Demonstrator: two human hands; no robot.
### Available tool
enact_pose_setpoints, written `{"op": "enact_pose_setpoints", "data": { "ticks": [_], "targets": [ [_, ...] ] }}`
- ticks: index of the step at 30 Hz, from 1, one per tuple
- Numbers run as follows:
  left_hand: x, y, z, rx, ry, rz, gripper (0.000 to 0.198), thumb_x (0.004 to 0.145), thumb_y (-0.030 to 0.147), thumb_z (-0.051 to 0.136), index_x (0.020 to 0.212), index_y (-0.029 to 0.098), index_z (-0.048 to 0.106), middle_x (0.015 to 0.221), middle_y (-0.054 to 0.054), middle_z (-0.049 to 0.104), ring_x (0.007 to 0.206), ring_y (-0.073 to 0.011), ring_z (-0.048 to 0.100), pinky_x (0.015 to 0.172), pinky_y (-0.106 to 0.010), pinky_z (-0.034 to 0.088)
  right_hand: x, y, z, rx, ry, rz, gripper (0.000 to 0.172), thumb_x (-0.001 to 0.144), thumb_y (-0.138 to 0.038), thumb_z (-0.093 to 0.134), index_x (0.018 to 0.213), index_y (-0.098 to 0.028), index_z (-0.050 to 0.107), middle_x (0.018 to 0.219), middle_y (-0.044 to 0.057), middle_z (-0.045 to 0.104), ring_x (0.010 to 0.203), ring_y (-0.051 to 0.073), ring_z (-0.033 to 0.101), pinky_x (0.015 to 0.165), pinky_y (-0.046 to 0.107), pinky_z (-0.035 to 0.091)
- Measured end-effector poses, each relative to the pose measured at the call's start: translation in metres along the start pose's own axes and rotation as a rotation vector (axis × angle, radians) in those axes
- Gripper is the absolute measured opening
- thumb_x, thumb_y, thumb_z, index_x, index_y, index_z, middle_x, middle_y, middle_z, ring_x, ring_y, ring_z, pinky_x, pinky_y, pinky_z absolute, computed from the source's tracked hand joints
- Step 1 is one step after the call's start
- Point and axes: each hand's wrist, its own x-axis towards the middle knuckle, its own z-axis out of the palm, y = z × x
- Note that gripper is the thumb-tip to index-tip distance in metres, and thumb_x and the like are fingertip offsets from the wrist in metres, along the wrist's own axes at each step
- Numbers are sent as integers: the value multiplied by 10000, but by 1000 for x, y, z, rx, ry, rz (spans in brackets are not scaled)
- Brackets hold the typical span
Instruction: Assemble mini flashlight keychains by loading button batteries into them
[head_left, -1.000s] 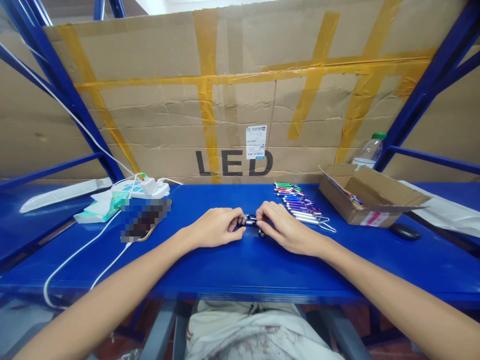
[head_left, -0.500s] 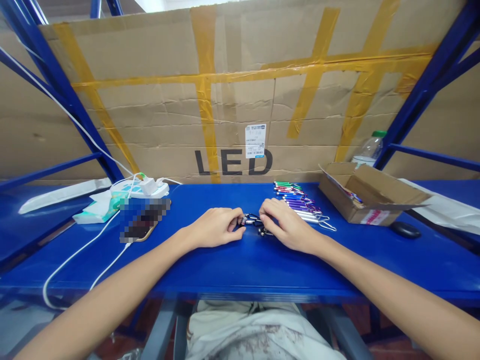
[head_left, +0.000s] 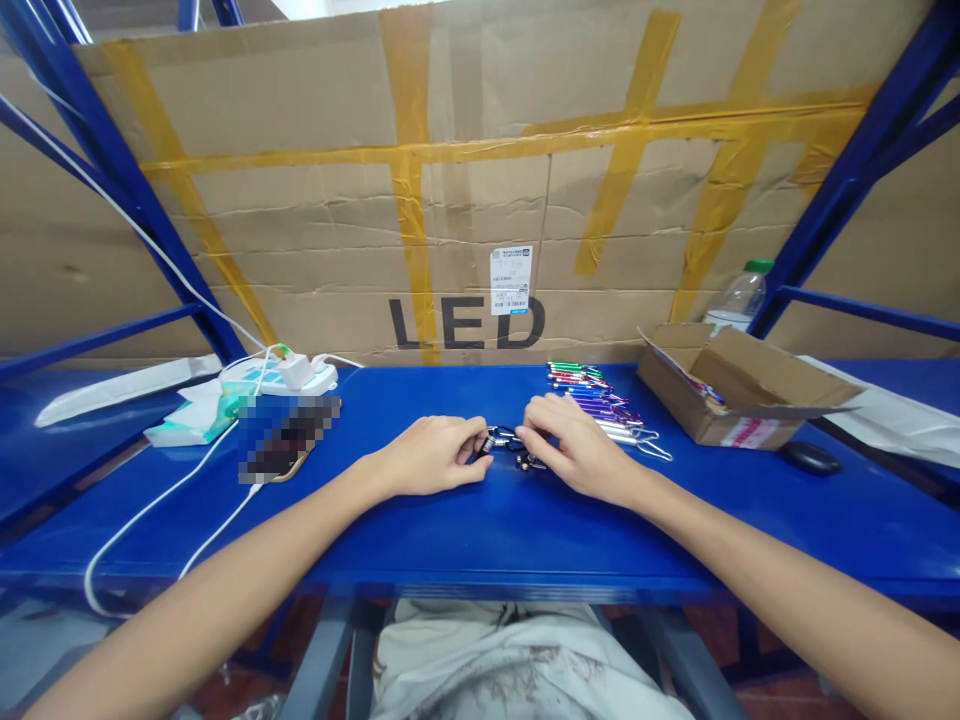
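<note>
My left hand rests on the blue table with its fingers curled, pinching the end of a black carabiner keychain with silver metal parts. Opposite it, my right hand is closed, its thumb and fingertips over the other end of the black pieces. Some small black and silver parts lie below the right fingertips, partly hidden. Just past the right hand is a row of slim metallic carabiner keychains in green, red, blue, purple and silver. Their exact kind is too small to tell.
At right stand an open cardboard box, a black computer mouse and a green-capped bottle. On the left lie a phone on a white cable, a tissue pack and a power strip. Cardboard walls off the back.
The right thumb and fingers have shifted slightly over the black pieces. My left hand stays almost where it was, still pinching.
</note>
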Motion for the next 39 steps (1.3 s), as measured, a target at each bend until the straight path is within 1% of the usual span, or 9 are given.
{"op": "enact_pose_setpoints", "data": {
  "ticks": [4, 12, 18, 24, 32, 39],
  "targets": [
    [0, 0, -1, -4, 1, 0, 160, 994, 350, 620, 916, 230, 550, 752, 28, 657, 691, -180, 626, 673, -291, 406, 0, 0, 0, -18, 17, 6, 323, 1138, -332, 422, 837, -234, 483, 853, 37, 603, 813, 223, 501, 782, 374, 340],
    [0, 1, -1, 5, 1, -5, 183, 990, 334, 637, 887, 229, 529, 745, 32, 647, 690, -180, 621, 677, -290, 393, 0, 3, 1, -25, 9, 7, 357, 1156, -351, 400, 824, -233, 456, 815, 23, 573, 805, 220, 494, 795, 367, 327],
    [0, 1, -1, 8, -3, -3, 188, 992, 336, 636, 883, 229, 528, 748, 33, 643, 687, -178, 610, 675, -289, 389, 0, 5, 3, -22, 9, 11, 418, 1162, -386, 392, 778, -229, 434, 754, 2, 547, 750, 200, 492, 775, 355, 309],
    [0, 1, -1, 2, -2, 2, 171, 991, 330, 636, 894, 228, 538, 739, 34, 640, 686, -178, 608, 675, -287, 385, 1, 5, 3, -17, 4, 6, 440, 1166, -406, 383, 765, -229, 426, 729, -3, 540, 730, 196, 496, 770, 349, 303],
    [0, 1, 0, 10, -3, -2, 197, 989, 330, 632, 864, 225, 521, 737, 36, 635, 686, -175, 606, 680, -283, 385, 0, 9, 5, -11, 12, -26, 438, 1165, -412, 418, 770, -223, 438, 718, -14, 526, 726, 188, 483, 768, 340, 293],
    [0, 2, 0, 5, 4, 0, 178, 986, 322, 638, 883, 224, 531, 735, 44, 628, 683, -168, 602, 676, -278, 377, 0, 11, 5, -17, 4, -65, 450, 1172, -400, 409, 760, -220, 434, 702, -21, 513, 711, 183, 471, 769, 340, 275]
  ]
}}
